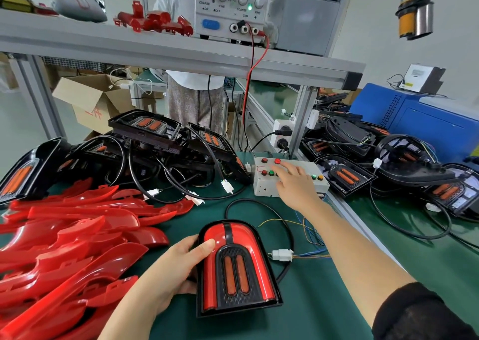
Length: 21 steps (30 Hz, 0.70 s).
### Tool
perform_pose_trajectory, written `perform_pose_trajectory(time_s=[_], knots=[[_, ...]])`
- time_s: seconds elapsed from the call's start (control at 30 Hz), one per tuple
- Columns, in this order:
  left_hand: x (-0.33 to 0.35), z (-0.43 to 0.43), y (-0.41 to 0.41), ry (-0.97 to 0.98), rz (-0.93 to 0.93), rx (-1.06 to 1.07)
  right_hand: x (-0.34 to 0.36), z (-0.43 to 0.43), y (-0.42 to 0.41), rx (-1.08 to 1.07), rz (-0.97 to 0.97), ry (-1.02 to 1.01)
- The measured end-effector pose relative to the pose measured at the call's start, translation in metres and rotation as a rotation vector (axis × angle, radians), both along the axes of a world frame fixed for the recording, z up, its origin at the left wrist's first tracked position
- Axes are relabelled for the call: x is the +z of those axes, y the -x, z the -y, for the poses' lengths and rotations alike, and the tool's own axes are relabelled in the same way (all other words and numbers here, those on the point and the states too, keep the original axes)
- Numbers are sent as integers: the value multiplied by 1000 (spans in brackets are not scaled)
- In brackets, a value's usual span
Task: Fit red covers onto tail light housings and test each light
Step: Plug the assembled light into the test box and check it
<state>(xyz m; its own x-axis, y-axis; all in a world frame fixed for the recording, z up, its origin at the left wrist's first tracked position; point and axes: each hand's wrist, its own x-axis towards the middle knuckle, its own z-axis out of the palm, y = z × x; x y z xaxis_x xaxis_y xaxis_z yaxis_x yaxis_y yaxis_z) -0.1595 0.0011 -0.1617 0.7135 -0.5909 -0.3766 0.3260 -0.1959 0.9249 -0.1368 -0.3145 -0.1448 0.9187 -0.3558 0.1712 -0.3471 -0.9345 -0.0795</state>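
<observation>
Tail light [237, 267]: it is laid flat on the green mat [324, 308], between the two arms. A red cover [217, 236] is seen fitted on its top, with a black strip down the middle.
Left hand [178, 267]: the tail light is held at its left side. The fingers are curled round the edge and the thumb is laid on the red cover.
Right hand [295, 184]: it is stretched out over the button box [261, 188], with the fingers straight and a little spread. The fingertips are placed by the red and green buttons. Whether a button is pushed down cannot be told.
White plug [282, 255]: it is seen just right of the tail light, joined to thin colored wires.
Loose red covers [72, 238]: they are piled up on the left of the mat.
Bare housings [155, 142]: they are heaped behind the covers, with black cords hanging out. More are stacked on the right.
Power supply [230, 5]: it is set on the shelf above, and a small green light is lit on it. A red wire [250, 80] is hung down from it.
</observation>
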Motion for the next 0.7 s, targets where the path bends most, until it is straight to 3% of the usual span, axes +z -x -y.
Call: perform_pose_trajectory(time_s=[0.1,0.17,0.23,0.3,0.4,0.47,0.6,0.7], knots=[[3,2,1,-122,117,47,8,2,22,74,67,-226],[5,4,1,-292,268,67,14,0,45,97,-24,-392],[8,6,1,-561,536,51,20,-5,72,118,-161,-514],[15,12,6,-742,849,106,24,-15,97,161,-328,-533],[31,35,7,-721,1201,118,19,-30,121,207,-478,-429],[39,60,3,-666,1270,-82,12,-36,125,210,-436,-370],[44,108,4,-741,1253,-547,5,-38,126,178,-295,-315],[38,128,6,-796,1242,-649,5,-33,127,122,-156,-304]])
